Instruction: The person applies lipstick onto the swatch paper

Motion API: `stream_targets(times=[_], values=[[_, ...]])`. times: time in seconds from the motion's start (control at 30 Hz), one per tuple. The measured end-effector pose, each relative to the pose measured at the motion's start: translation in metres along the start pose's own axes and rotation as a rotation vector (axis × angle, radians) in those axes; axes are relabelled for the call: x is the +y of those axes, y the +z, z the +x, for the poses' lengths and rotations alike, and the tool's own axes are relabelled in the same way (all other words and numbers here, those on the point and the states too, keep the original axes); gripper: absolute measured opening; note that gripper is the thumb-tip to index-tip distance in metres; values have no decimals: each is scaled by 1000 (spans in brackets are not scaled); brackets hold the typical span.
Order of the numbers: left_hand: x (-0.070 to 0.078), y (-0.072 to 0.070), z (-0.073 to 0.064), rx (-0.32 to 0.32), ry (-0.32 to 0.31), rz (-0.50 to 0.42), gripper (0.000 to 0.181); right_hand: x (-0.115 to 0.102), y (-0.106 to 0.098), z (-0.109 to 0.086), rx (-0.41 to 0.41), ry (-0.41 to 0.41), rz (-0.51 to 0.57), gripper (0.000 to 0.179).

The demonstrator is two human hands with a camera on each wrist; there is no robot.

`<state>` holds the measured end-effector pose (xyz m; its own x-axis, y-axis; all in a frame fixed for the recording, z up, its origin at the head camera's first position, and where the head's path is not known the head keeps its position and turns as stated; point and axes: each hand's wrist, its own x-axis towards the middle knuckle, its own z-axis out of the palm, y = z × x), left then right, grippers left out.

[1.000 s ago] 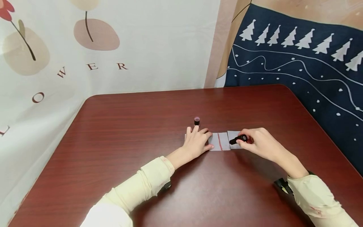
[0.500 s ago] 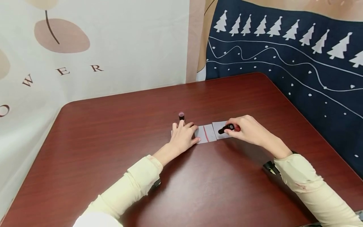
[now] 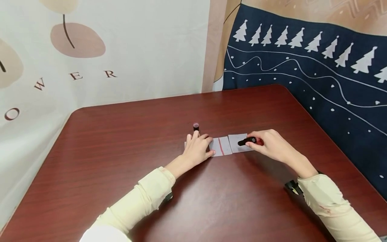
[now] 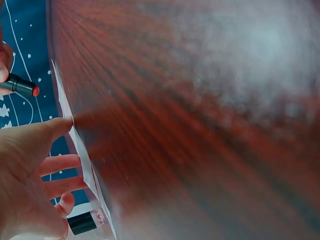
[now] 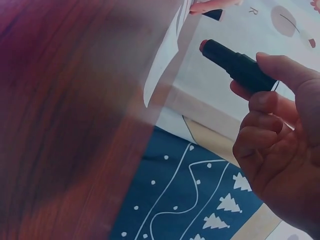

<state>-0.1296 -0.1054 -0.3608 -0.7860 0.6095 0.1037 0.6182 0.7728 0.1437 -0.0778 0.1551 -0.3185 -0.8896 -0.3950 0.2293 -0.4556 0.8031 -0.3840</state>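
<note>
In my right hand (image 3: 273,144) I pinch a black lipstick (image 3: 246,141) between thumb and fingers. Its red tip shows in the right wrist view, where the lipstick (image 5: 240,65) is held apart from the paper. Below it lies a white paper piece (image 3: 235,138) with no line visible on it. Just left of that, a second paper piece (image 3: 225,144) bears one red stroke. My left hand (image 3: 195,148) rests on the papers with fingers spread, hiding part of them. Behind its fingertips stands the lipstick cap (image 3: 196,127), black with a pinkish top.
All of this sits on a dark red-brown wooden table (image 3: 121,141) with rounded far corners. A white printed cloth (image 3: 151,50) hangs behind it, and a navy cloth with white trees (image 3: 272,60) hangs at the right.
The head view has shifted. Relative to the papers, the lipstick has moved from the seam between the pieces rightward over the right one. My left hand has stayed on the paper.
</note>
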Motion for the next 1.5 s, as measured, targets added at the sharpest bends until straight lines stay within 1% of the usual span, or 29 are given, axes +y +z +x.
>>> stream_targets(times=[0.1,0.2,0.3,0.37,0.43,0.53,0.6,0.73,0.83,0.9,1.0,1.07,1.13,1.2,1.27,1.4,1.5], values=[[0,-1,1,7,-11,8,46,1,-1,1,10,-9,12,17],[0,-2,1,10,-15,16,53,1,-1,1,13,-17,31,16],[2,-1,0,36,4,25,58,1,-1,-1,14,-17,50,17],[4,0,-1,77,28,32,53,1,-1,-3,17,-11,58,17],[7,2,-2,155,66,44,40,1,1,-3,25,-7,61,18],[11,4,-3,267,98,57,22,3,3,-3,29,3,66,18],[15,5,-2,320,121,48,19,6,4,-5,34,17,64,18],[25,2,4,342,150,18,21,11,3,-8,28,42,62,20],[31,-1,10,338,149,9,17,13,3,-5,5,43,81,21],[37,-2,16,315,137,24,17,15,1,-1,-10,48,96,21],[47,0,29,242,122,45,24,21,-4,3,-17,65,100,21],[50,3,35,187,107,71,29,24,-4,7,-22,74,99,20],[52,7,41,135,105,81,33,28,-4,11,-33,74,93,20],[53,10,46,110,108,91,32,32,-4,14,-33,70,91,19],[53,13,49,98,107,102,29,35,-3,18,-32,68,103,21],[48,14,52,83,101,115,20,39,-1,26,-42,85,139,27],[46,14,53,57,100,103,21,41,0,31,-51,102,137,25]])
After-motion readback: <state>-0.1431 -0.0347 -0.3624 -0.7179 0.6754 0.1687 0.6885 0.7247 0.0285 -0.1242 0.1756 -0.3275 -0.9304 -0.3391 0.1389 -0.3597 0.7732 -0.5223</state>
